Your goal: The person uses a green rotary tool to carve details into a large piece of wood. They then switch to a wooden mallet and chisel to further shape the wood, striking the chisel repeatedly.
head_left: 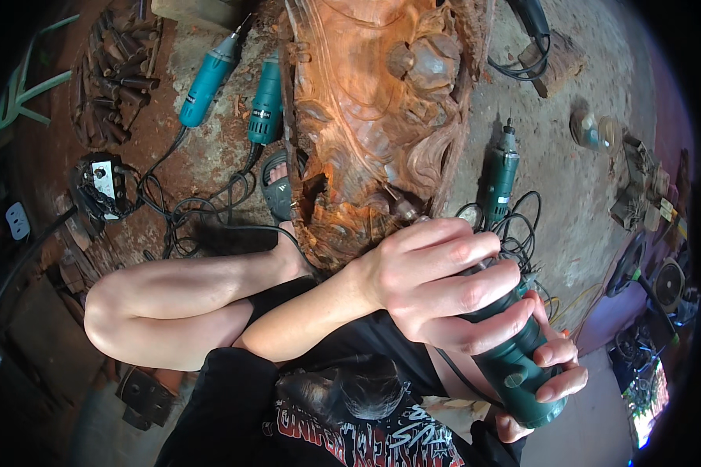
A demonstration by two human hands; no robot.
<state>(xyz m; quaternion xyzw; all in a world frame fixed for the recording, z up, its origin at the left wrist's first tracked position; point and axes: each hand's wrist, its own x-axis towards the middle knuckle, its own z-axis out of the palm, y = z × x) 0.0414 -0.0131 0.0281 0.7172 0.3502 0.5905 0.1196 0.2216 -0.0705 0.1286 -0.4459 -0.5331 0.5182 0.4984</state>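
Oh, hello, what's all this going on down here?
A person sits with both bare hands on a green power tool. The left hand grips its front part, and the right hand wraps around the back. The tool's tip is at the near end of a brown wood carving; whether it is touching the wood is hard to tell. Two spare tools lie left of the carving, and a third tool is to its right.

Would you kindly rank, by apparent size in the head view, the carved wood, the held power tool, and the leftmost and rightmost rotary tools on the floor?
1. Carved wood
2. Held power tool, partly covered
3. Leftmost rotary tool and rightmost rotary tool: too alike to rank
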